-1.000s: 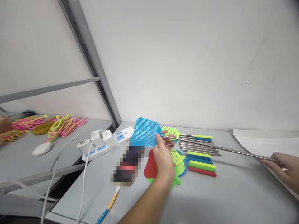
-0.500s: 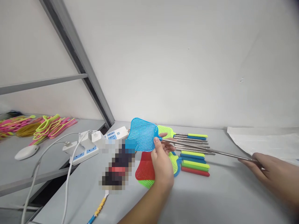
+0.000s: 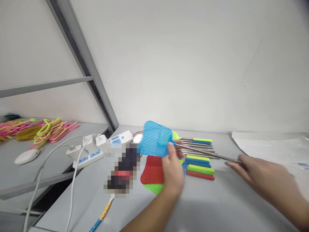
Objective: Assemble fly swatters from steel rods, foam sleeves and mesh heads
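Right hand [image 3: 259,170] drawn nearer left hand [image 3: 173,170], forearms [image 3: 156,206] angled inward, fingers [image 3: 171,150] gripping blue flyswatter [image 3: 154,139]

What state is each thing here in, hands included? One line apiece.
Left hand: gripping the blue swatter head by its neck
Right hand: gripping the metal rod by its end
Blue swatter head: held up, tilted
Metal rod: held up, slanting
Red swatter head: lying over a green swatter head
Nearer power strip: plugs inserted
Plastic sheet: lying spread out
Pixelated object: unclear
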The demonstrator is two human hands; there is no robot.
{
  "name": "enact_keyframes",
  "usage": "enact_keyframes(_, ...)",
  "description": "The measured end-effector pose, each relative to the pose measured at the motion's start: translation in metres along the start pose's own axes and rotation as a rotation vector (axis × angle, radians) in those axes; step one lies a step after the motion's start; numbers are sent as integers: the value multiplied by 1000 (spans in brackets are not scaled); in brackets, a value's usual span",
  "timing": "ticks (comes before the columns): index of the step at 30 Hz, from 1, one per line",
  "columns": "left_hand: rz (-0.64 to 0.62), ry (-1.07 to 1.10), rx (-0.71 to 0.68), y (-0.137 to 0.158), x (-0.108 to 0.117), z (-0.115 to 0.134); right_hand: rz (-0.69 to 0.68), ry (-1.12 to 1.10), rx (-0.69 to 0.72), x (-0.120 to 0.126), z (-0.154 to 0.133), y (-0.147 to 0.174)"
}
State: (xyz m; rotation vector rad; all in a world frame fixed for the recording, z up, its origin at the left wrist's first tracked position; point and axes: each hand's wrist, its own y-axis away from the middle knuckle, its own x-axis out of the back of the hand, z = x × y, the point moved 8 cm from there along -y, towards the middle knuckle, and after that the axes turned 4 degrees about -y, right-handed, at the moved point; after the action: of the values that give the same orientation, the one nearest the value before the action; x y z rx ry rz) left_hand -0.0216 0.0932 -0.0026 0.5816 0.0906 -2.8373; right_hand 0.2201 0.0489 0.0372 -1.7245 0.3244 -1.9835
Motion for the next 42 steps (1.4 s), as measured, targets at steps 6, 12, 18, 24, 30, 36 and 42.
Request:
enact_keyframes(6, -149, 39, 0, 20, -22, -5, 44, -70, 18, 8, -44, -11)
enact_keyframes(12, -88, 77, 41, 4, -7, -2, 98, -203, 29, 8, -48, -21)
enact_keyframes(18, 68, 186, -41, -17, 16, 18, -5, -324, 78, -19, -33, -16)
enact_keyframes(24, 193, 294, -88, -38, 35, 31, -122, -547, 117, -31, -45, -6)
enact_keyframes(30, 245, 231, -178, -45, 42, 40, 1, -619, 160, -13, -65, 0)
enact_keyframes(36, 125, 120, -137, -19, 15, 23, 37, -637, 127, -6, -81, 3)
enact_keyframes(42, 8, 106, -62, -2, -4, 3, 28, -659, 90, -8, -89, 5)
